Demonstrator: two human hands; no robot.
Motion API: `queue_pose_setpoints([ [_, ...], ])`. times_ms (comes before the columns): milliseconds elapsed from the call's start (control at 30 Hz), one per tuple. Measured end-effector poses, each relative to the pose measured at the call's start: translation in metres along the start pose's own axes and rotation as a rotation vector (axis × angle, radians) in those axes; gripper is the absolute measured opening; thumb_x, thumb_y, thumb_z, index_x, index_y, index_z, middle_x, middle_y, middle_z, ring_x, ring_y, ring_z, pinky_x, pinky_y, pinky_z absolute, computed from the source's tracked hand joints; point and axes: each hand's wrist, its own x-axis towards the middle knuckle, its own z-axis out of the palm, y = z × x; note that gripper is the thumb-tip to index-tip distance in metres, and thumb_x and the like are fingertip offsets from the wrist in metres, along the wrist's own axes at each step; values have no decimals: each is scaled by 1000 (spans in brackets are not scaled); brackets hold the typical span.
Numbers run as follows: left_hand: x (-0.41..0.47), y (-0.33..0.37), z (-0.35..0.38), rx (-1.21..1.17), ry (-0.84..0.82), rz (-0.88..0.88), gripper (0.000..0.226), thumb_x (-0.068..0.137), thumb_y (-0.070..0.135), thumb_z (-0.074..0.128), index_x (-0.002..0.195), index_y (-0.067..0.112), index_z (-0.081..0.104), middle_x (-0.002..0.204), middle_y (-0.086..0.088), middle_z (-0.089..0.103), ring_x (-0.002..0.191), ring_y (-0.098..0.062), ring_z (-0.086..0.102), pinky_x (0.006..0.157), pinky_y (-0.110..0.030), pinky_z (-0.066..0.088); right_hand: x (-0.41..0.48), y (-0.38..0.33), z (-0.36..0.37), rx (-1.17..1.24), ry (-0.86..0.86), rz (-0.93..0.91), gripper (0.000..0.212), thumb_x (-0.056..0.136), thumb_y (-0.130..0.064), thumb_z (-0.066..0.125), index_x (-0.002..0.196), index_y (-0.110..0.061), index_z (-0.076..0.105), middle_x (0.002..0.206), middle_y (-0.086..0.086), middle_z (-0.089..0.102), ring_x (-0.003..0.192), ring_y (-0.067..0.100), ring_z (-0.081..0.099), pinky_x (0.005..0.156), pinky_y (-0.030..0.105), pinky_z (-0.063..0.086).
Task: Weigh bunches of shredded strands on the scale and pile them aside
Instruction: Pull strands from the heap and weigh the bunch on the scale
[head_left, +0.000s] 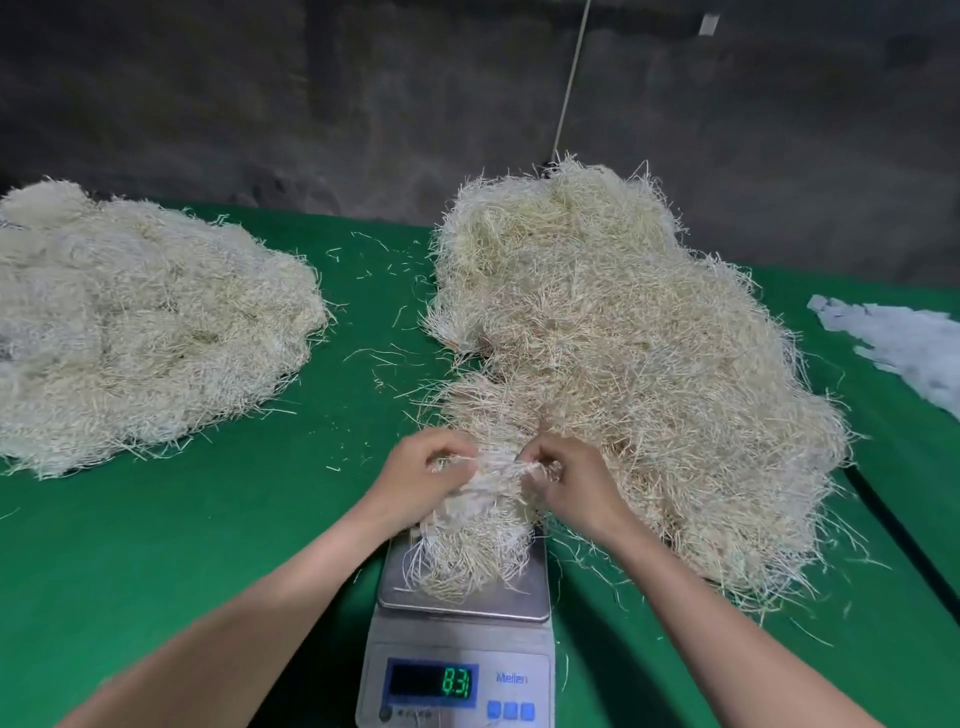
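The tabletop (182, 519) is covered with green cloth. A heap of white scraps (904, 343) is seen at its right edge. A pale cord (570, 83) is hung down the dark wall (260, 104) behind.

Small workshop/packing rm: bare dark concrete wall (260, 104), desk (182, 545) w/ green cloth, big heaps of shredded strands (623, 338), digital scale (462, 665) at front.

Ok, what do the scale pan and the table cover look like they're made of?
Scale pan: probably stainless steel, grey with a dull brushed sheen. Table cover: looks like green cloth or felt, matte, without glare; which one is unclear.
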Motion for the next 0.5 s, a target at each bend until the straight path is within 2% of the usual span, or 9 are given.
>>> queue_pose_setpoints([
  [33,-3,-6,0,112,15,-3,17,86,24,65,93,39,64,123,24,50,122,-5,38,105,-35,26,-4,4,6,-42,0,-11,13,80,-1,67,87,-13,67,85,4,68,82,24,61,85,39,47],
  [67,-6,-11,0,250,58,15,17,86,28,65,95,42,64,126,27,45,123,-3,30,105,-32,14,-7,8,12,-86,5,-32,14,81,-3,67,90,-13,68,86,4,68,84,23,60,88,39,45],
  [133,-11,-19,1,428,148,130,20,87,30,65,104,41,66,130,28,41,123,-4,28,101,-23,5,-12,14,22,-159,25,-115,17,81,-1,66,93,-12,69,89,2,69,86,17,59,89,37,45],
  [167,-13,-21,3,465,160,198,27,88,28,64,113,38,64,132,27,40,127,-5,30,104,-22,2,-15,17,27,-192,29,-161,18,82,1,63,95,-11,68,90,2,68,86,16,59,90,37,46],
  [233,-16,-23,7,555,111,295,41,94,25,55,134,35,47,140,24,31,139,-4,18,111,-26,-12,-19,21,35,-273,14,-200,20,87,0,54,104,-9,61,94,5,64,91,21,59,99,40,41],
  [333,-17,-29,12,834,-66,324,46,102,31,30,146,35,18,149,22,4,138,-1,-20,107,-36,-30,-24,27,44,-383,-68,-207,40,91,-2,45,130,-13,39,122,9,57,121,21,50,116,44,18],
  [400,-19,-35,13,934,-144,297,49,103,32,22,150,33,7,152,19,-4,136,-4,-27,107,-42,-31,-26,29,48,-414,-138,-204,61,94,-5,40,148,-17,13,150,4,30,141,16,22,119,38,3],
  [467,-22,-37,15,972,-196,260,51,104,31,20,151,29,2,155,16,-3,137,-6,-24,109,-48,-26,-26,32,50,-479,-199,-217,71,96,-7,36,149,-22,-9,154,-3,-7,142,12,-9,118,37,-5],
  [500,-24,-37,15,982,-214,243,51,104,31,20,151,28,1,156,15,-2,137,-6,-23,109,-50,-25,-27,34,51,-514,-233,-220,72,96,-8,35,147,-22,-15,152,-4,-18,141,13,-18,118,38,-7],
])
